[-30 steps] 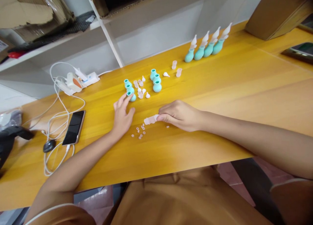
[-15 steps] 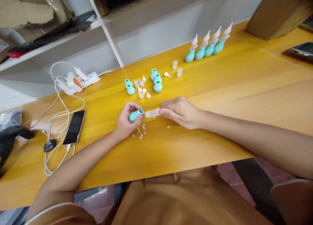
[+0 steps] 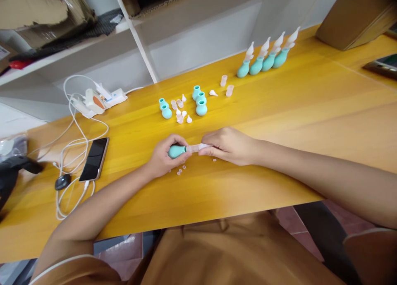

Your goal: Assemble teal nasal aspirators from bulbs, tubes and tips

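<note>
My left hand (image 3: 163,157) is closed around a teal rubber bulb (image 3: 176,151), held on its side just above the yellow table (image 3: 279,123). My right hand (image 3: 229,145) pinches a clear pinkish tube (image 3: 197,148) whose end meets the bulb's neck. Several tiny pale rings (image 3: 180,169) lie on the table right under the hands. Further back stand loose teal bulbs (image 3: 201,104), a second small group of bulbs (image 3: 165,109), and small clear tips (image 3: 180,112) between them.
Several finished bulbs with white nozzles (image 3: 266,57) stand in a row at the back right. A phone (image 3: 93,159), white cables (image 3: 72,144), a power strip (image 3: 99,101) and a black mouse (image 3: 63,180) lie at the left. A cardboard box (image 3: 356,16) sits far right.
My left hand picked a teal bulb from the left group and brought it toward me. The right hand's tube and the bulb have come together, end to neck.
</note>
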`<state>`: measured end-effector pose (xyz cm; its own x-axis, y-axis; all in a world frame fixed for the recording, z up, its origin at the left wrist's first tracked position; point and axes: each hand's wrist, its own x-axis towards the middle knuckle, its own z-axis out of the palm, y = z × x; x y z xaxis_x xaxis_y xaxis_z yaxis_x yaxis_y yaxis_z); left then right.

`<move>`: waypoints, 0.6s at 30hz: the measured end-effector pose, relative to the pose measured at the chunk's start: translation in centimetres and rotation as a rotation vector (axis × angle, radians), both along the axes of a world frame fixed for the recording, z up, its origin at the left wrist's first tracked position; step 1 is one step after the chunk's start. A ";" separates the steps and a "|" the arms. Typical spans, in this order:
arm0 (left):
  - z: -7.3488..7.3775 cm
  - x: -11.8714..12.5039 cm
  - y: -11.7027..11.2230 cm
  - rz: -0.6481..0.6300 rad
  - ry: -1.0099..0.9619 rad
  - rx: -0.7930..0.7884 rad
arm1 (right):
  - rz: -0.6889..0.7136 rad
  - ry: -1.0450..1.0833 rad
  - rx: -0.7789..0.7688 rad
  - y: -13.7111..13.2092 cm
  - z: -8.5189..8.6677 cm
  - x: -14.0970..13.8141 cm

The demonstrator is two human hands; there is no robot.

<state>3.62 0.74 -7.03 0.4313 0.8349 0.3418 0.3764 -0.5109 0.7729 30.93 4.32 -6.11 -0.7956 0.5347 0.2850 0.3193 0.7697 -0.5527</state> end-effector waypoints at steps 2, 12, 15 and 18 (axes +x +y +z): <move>0.0 0.0 0.0 -0.012 0.026 0.028 | 0.025 -0.018 0.005 0.0 -0.1 0.0; 0.0 0.1 -0.2 -0.067 0.092 0.102 | -0.038 -0.130 0.275 -0.4 -0.8 0.0; 0.0 0.1 -0.3 -0.080 0.093 0.081 | -0.037 -0.157 0.362 -0.6 -0.7 0.0; 0.1 0.1 -0.3 -0.067 0.083 0.087 | -0.041 -0.155 0.441 -0.7 -0.5 0.0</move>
